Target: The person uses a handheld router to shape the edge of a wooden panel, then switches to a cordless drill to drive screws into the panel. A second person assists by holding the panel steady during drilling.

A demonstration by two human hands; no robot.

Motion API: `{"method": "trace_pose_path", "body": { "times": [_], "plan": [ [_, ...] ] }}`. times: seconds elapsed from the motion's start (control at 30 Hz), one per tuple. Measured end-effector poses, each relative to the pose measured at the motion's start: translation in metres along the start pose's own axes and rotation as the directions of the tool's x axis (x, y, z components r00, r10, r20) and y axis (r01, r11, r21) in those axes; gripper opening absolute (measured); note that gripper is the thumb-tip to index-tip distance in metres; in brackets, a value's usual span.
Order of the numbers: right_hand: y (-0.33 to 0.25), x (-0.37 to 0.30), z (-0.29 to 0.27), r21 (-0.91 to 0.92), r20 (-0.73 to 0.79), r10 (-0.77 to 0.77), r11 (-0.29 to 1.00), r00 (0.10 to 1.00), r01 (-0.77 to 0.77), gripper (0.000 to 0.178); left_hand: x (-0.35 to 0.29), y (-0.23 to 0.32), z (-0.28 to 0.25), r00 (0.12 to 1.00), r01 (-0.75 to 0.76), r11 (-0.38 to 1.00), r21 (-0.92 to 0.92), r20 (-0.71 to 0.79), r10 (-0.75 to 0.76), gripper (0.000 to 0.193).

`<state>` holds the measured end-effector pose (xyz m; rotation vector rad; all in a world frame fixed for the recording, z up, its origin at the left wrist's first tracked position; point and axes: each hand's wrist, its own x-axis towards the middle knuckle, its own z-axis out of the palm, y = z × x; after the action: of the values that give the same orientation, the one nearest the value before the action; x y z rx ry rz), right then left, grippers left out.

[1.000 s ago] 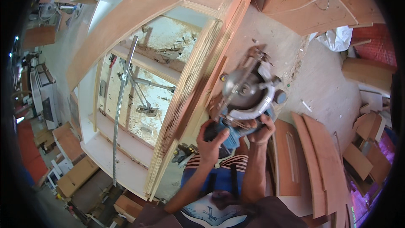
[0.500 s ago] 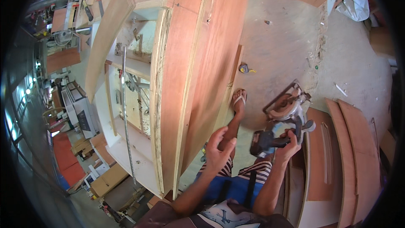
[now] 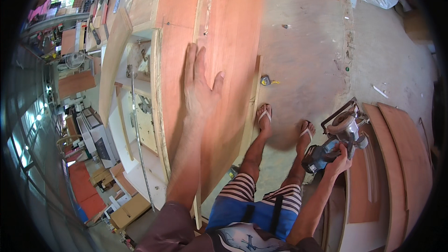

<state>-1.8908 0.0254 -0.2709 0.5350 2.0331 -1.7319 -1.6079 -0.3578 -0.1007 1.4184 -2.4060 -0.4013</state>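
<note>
A cordless circular saw (image 3: 344, 128) with a black battery hangs at my right side. My right hand (image 3: 341, 161) is wrapped round its handle, the blade end pointing away from me. My left hand (image 3: 201, 92) is stretched forward with fingers apart, over a narrow plywood strip (image 3: 201, 16) that lies lengthwise on a large reddish plywood panel (image 3: 235, 60). Its fingertips seem to rest on the strip, and the hand hides the part beneath it. The panel forms the broad face of a wooden cabinet (image 3: 157, 107) at my left.
Plywood sheets (image 3: 394, 158) lean at my right, beside the saw. A tape measure (image 3: 265, 80) lies on the floor near my sandalled feet. A long metal bar (image 3: 136, 126) crosses the cabinet's open side. A curved wooden piece (image 3: 114, 65) stands at its far left.
My left hand has reached forward and left, from in front of my body to the strip on the panel. My right hand has carried the saw to the right.
</note>
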Motion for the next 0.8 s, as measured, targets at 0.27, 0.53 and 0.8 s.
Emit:
{"method": "trace_pose_path", "body": {
  "times": [0.27,0.53,0.8],
  "plan": [
    [-0.018,-0.02,-0.01,-0.006,0.091,-0.003,1.0,0.996,0.004,0.015,-0.055,0.012,-0.011,0.938,0.347,0.912,-0.218,0.085,-0.337,0.091],
    [-0.113,-0.077,0.001,-0.089,0.325,-0.077,0.99,0.942,0.112,0.017,-0.258,0.058,-0.067,0.779,0.576,0.794,0.192,0.164,-0.605,0.108],
    [-0.219,-0.124,0.046,-0.183,0.568,-0.13,0.943,0.813,0.278,0.017,-0.412,0.08,-0.09,0.162,0.952,0.207,0.225,0.204,-0.966,0.121]
  ]
}}
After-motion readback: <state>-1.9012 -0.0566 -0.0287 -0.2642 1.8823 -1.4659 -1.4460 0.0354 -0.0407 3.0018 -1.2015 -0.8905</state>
